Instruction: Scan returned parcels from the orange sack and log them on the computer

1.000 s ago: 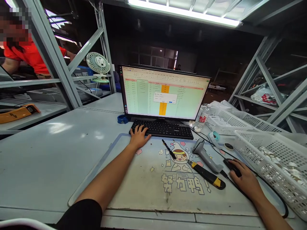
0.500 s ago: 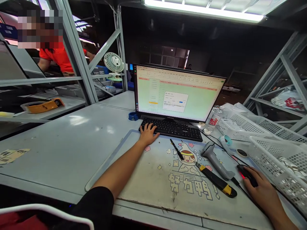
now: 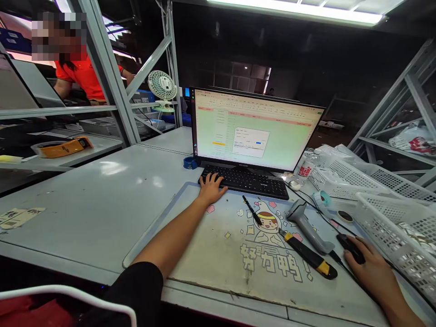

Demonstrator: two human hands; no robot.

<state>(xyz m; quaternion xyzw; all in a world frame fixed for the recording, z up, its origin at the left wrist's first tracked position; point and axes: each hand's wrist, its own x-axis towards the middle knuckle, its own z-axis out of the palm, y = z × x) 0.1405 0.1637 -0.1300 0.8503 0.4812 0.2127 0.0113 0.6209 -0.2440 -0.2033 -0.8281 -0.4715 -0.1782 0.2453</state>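
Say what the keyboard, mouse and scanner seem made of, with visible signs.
Keyboard: probably plastic, matte black; little glare shows.
Mouse: likely plastic, black; smooth, curved surface, though partly covered.
Scanner: apparently plastic, satin grey; soft highlights on a rounded form.

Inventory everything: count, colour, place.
Desk: one, grey, foreground
Desk mat: one, pale, centre
Monitor: one, black, back centre
Keyboard: one, black, below monitor
Mouse: one, black, right
Barcode scanner: one, grey, on mat
Utility knife: one, black/yellow, on mat
Pen: one, black, on mat
Fan: one, mint, left
Bottle: one, clear, right
Baskets: several, white, right
Ceiling light: one, white, top
Person: one, red shirt, left
Left hand: one, bare, on keyboard
Right hand: one, bare, on mouse
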